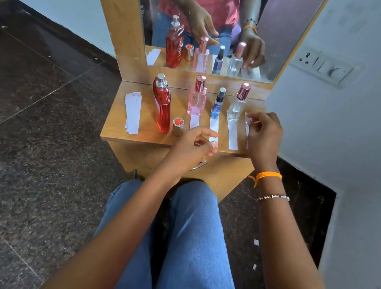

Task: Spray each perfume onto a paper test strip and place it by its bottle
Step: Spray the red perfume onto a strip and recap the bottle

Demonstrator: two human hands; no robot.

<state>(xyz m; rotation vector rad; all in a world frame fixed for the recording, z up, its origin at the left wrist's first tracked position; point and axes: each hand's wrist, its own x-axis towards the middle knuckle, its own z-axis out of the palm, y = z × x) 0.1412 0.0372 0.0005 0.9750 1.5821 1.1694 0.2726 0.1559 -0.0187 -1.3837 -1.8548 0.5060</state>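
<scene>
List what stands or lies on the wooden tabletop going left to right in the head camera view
Stack of blank strips → red bottle → red cap → pink bottle → small blue bottle → clear bottle → right hand.

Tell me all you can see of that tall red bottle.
The red bottle is tall, slim, see-through and looks like glass, filled with red liquid. Its silver spray nozzle is bare; the cap stands beside its base. It stands upright on the wooden shelf, left of the other bottles, neither hand touching it.
</scene>
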